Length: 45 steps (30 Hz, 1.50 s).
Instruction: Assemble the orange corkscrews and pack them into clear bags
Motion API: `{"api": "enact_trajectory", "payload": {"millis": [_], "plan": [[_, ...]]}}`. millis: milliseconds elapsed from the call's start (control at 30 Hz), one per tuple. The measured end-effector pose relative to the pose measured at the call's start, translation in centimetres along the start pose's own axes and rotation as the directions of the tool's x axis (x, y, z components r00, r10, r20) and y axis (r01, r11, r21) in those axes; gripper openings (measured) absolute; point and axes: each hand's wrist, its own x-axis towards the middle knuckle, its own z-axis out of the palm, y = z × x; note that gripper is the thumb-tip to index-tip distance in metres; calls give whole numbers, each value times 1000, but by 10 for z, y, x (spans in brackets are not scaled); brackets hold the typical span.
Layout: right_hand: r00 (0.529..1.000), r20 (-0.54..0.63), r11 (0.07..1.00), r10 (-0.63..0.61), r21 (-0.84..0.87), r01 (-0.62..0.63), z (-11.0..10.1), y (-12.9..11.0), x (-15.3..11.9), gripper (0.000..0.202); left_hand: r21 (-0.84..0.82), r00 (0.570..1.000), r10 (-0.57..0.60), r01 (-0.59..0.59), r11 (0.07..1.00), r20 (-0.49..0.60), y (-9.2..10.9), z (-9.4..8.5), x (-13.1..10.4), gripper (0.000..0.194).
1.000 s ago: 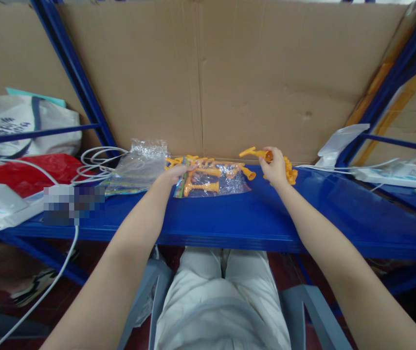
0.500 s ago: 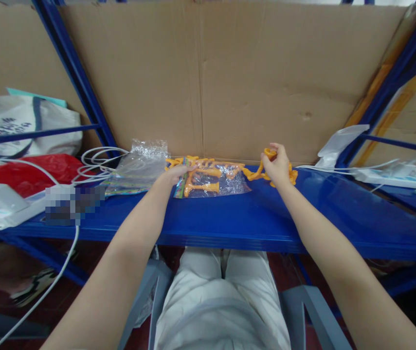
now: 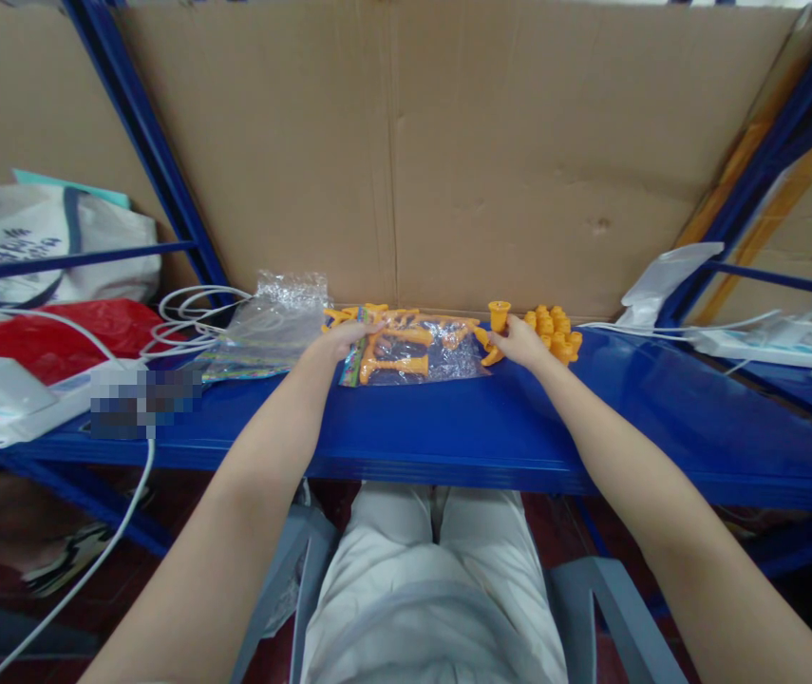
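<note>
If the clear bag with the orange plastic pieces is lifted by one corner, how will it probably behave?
The clear bag is thin crinkled film, so it would probably sag and fold. The loose orange pieces inside would likely slide toward the low end. It seems light: the left hand rests only its fingertips on one edge.

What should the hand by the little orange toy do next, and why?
Probably close the right hand on the orange piece at the bag's open end and draw it clear. The fingers already touch it, the left hand pins the bag on the shelf, and loose orange pieces sit piled just to the right.
</note>
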Motion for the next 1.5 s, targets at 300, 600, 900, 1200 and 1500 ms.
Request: {"api": "enact_trajectory", "payload": {"millis": [300, 600, 900, 1200, 1500], "plan": [[947, 282, 915, -154, -320, 244, -10, -23, -16, 27, 1, 1000, -4, 4, 1000, 11, -1, -2, 2, 18], [903, 367, 808, -223, -449, 382, -14, -37, -25, 44, 19, 999, -33, 33, 999, -21, 2, 1, -2, 22], [878, 321, 785, -355, -407, 466, -17, -53, -35, 24, 10, 1000, -15, 15, 1000, 19, 0, 0, 1, 20], [874, 267, 839, -407, -269, 473, -10, -48, -29, 18, 87, 1000, 1, -1, 996, 0, -1, 3, -2, 16], [941, 81, 910, -328, -239, 338, -7, -50, -29, 18, 151, 997, -9, -2, 989, 71, -3, 8, -6, 13]]}}
